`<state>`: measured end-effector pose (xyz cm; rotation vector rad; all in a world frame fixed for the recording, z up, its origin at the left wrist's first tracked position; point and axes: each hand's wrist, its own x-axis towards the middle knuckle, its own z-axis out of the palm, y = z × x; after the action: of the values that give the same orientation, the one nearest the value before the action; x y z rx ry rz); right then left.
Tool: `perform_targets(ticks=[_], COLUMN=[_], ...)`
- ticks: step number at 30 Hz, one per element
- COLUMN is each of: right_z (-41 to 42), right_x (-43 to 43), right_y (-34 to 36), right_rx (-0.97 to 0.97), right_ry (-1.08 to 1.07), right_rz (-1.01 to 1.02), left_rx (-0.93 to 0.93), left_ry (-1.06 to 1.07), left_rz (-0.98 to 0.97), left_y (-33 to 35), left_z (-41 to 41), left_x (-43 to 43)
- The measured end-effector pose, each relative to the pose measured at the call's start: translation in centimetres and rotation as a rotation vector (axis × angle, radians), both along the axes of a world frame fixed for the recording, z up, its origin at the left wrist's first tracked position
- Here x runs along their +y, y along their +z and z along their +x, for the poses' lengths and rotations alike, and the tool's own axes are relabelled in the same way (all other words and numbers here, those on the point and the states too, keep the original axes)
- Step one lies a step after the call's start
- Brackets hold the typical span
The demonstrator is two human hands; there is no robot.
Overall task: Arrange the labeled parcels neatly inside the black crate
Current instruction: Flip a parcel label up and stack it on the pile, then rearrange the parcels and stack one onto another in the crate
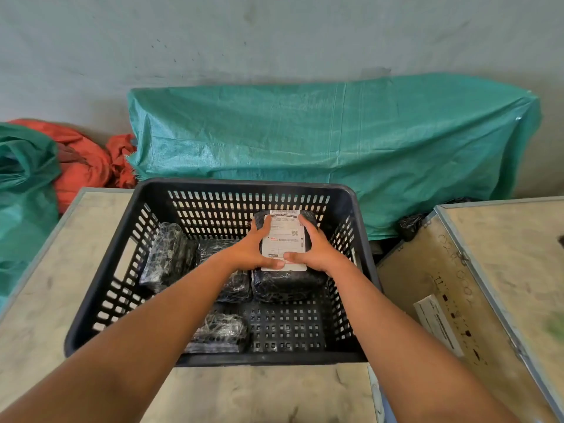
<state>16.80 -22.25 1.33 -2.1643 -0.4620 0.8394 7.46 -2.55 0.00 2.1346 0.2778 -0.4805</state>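
The labeled parcel (287,285), wrapped in black plastic, sits in the far right part of the black crate (244,186), close to the right wall, label side up; the left hand (248,250) grips its left edge and the right hand (316,248) its right edge, fingers reaching along the sides towards the far end, both thumbs laid across the near end of the label and almost meeting; whether the parcel rests on the crate floor or is held just clear of it cannot be told. The white label (283,236) shows a barcode strip at the top, a small QR code at right, a red logo and a second barcode in the middle; the print is too small to read. Three more black-wrapped parcels lie in the crate: one leaning by the left wall (166,254), one in the middle (236,288) just beside the held one, one near the front (219,331). The crate stands on a plywood box (259,392); a second plywood box (503,254) at right bears faint stencilled characters and a white sticker (438,323), neither legible.
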Motion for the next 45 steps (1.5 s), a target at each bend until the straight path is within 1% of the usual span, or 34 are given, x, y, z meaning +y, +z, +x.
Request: perform_targets(ticks=[6,11,13,15,17,18,19,21,22,24,26,28,29,31,34,36,38,41,43,45], right_z=[0.0,-0.5,-1.2,-2.3,-3.5,-3.9,-4.4,-5.6,-6.3,-7.5,-8.5,-9.2,-9.5,-9.9,-10.2,-10.5,-11.0,-11.7,-12.0,-11.9], right_x=[0.1,0.2,0.6,1.5,2.6,3.2,4.2,6.8,8.1,10.7,12.9,14.6,15.3,15.8,15.3,15.0,15.0,15.2,15.4,15.8], right_y=[-0.4,0.4,1.2,2.2,3.2,3.7,4.1,4.7,4.8,4.1,2.4,0.3,-0.8,-2.9,-5.2,-6.2,-6.7,-7.2,-7.3,-6.7], right_rx=[-0.005,-0.067,-0.156,-0.289,-0.446,-0.494,-0.496,-0.379,-0.298,-0.205,-0.222,-0.259,-0.275,-0.291,-0.346,-0.43,-0.467,-0.519,-0.526,-0.478], right_ry=[-0.029,-0.028,-0.039,-0.013,0.024,0.025,0.013,-0.051,-0.064,0.016,0.196,0.368,0.436,0.55,0.618,0.638,0.655,0.658,0.653,0.659], right_rz=[0.03,-0.004,-0.03,-0.022,0.043,0.106,0.192,0.356,0.405,0.418,0.302,0.144,0.05,-0.149,-0.379,-0.442,-0.472,-0.514,-0.522,-0.514], left_rx=[-0.031,-0.11,-0.107,-0.131,-0.195,-0.233,-0.263,-0.316,-0.353,-0.468,-0.581,-0.614,-0.596,-0.494,-0.346,-0.325,-0.342,-0.348,-0.341,-0.342], left_ry=[0.044,0.076,0.112,0.169,0.205,0.214,0.23,0.296,0.337,0.39,0.405,0.405,0.401,0.417,0.5,0.517,0.561,0.612,0.626,0.643], left_rz=[-0.042,-0.008,0.029,0.072,0.069,0.064,0.071,0.085,0.076,0.084,0.159,0.246,0.298,0.369,0.307,0.225,0.12,0.069,0.04,-0.004], left_y=[-0.7,0.8,1.7,2.7,4.2,5.2,6.1,7.9,8.6,9.6,10.2,10.4,10.3,9.7,8.9,8.3,7.8,7.5,7.4,7.4], left_z=[0.2,-0.5,-1.5,-3.1,-4.8,-5.6,-6.6,-9.0,-10.2,-12.5,-14.5,-16.3,-17.0,-18.2,-19.9,-20.9,-21.3,-21.3,-21.4,-21.5], left_x=[0.4,0.7,1.4,2.4,3.4,3.8,4.4,5.8,6.6,8.1,9.4,10.7,11.3,12.6,13.8,14.2,14.4,14.4,14.4,14.4])
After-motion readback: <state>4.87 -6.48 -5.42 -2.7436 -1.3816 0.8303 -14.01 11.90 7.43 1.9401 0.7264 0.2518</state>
